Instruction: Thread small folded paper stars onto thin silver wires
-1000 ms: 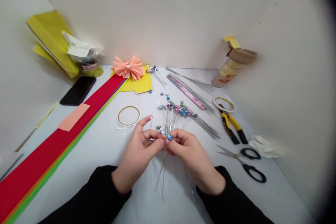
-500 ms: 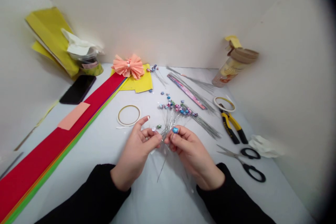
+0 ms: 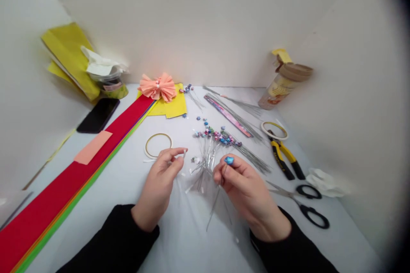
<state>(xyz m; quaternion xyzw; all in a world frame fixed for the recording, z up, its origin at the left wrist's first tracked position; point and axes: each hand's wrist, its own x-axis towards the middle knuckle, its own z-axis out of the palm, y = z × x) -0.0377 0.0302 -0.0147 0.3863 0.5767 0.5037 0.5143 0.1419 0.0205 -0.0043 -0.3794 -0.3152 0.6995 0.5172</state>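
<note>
Pinching a thin silver wire topped with a small blue folded-paper star, the fingers of the right hand hold it tilted, star uppermost, its long axis slanting down toward the near edge of the white desk. The left hand presses its fingertips on a tiny white scrap. A careless sweep could snag the nearby bunch of bead-tipped silver wires; a loose pinch could drop the scrap.

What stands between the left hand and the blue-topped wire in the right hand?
The wire bunch stands between the left hand and the blue-topped wire held in the right hand.
</note>
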